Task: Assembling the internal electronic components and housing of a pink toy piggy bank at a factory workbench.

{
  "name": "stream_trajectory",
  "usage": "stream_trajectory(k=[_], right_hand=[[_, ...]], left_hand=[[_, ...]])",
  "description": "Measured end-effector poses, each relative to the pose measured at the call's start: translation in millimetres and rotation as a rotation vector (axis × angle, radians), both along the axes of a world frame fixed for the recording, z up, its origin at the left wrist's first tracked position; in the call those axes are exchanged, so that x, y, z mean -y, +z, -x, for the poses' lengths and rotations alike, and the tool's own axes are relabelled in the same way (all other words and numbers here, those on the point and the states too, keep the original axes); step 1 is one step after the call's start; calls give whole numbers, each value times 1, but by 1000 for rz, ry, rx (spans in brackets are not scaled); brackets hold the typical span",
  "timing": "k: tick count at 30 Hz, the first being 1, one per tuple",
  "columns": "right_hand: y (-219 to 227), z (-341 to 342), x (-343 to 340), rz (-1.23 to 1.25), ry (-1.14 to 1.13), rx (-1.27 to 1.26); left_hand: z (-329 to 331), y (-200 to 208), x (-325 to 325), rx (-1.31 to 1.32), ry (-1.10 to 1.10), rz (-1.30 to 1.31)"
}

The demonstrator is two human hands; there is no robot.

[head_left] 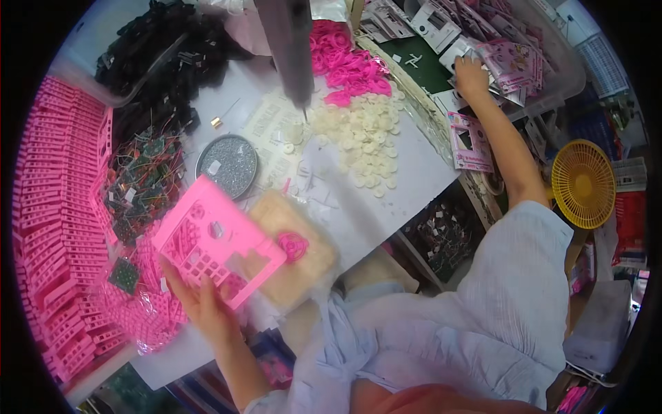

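My left hand [207, 307] grips the lower edge of a pink plastic casing [241, 241] with a round hole, small square openings and a larger window. The casing is tilted above the table, beside a cream foam pad [303, 259] with a coiled pink piece [292, 246] on it. Far to the right, my right hand [472, 76] has its fingers curled on a pale printed card [458, 50] at the edge of a pile of pink-and-white cards [510, 62]. Its fingertips are partly hidden. Another pink printed card [471, 141] lies near my right forearm.
Stacked pink casings [62, 228] line the left side, next to wired green circuit boards [145, 165] and black parts [158, 48]. A round dish of small metal pieces [227, 165], white discs [365, 138] and pink loops [341, 62] cover the table. A dark electric screwdriver [289, 55] hangs above.
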State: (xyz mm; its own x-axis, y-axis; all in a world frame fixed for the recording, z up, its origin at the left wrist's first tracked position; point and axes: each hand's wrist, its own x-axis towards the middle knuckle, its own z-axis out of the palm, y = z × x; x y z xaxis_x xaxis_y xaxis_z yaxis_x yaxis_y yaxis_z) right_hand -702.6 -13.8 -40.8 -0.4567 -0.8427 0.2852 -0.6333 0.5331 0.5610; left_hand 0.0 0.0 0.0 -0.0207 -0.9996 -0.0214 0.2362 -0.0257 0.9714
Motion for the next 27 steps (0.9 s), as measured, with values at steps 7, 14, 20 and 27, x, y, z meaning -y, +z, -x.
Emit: stream_trajectory(k=[7, 14, 20, 27], right_hand=[[99, -3, -8, 702, 221, 469], [54, -289, -57, 699, 421, 2569], [46, -435, -42, 336, 771, 2020], [21, -443, -24, -26, 517, 2781]], left_hand=[[4, -11, -9, 91, 21, 50], [4, -32, -20, 128, -158, -13], [37, -11, -28, -73, -183, -97], [25, -9, -30, 62, -30, -11]])
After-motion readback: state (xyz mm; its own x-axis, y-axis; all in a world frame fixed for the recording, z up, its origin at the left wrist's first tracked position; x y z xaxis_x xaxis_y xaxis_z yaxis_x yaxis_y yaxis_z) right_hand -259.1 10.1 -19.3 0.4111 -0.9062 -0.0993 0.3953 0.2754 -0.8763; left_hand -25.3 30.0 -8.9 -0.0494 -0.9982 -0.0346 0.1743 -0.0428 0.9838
